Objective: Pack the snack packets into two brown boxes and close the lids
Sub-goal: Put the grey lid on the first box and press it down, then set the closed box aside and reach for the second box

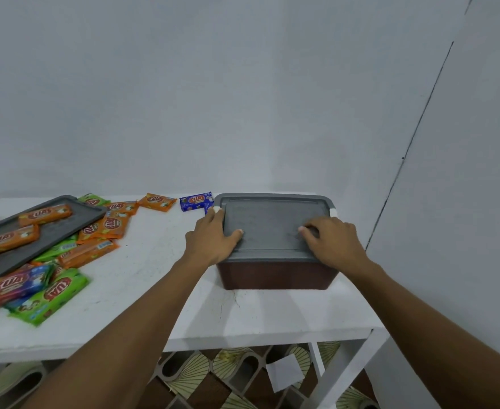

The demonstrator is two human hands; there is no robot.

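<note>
Both hands lie apart on the grey lid of a brown box. The left hand covers the near left corner, fingers reaching along the left edge and thumb flat on top. The right hand sits on the near right part with fingers bent, their tips on the lid; neither hand grips anything. The step looks like seating this lid. It would go best with even downward pressure at both ends, working round the rim so no corner rides up, then checking the white clip at the far right corner and its partner by the left fingertips. The lid is matt, lightly mottled plastic with a raised border and rounded corners; the box below is smooth, dark brown and tapers toward its base. It stands at the right end of a white painted table, scuffed and hairline-cracked. Just left of it lies a glossy blue snack packet. Further left, orange packets and green packets lie heaped around and on a second grey lid. No second box is in view, so packing seems about half done.
</note>
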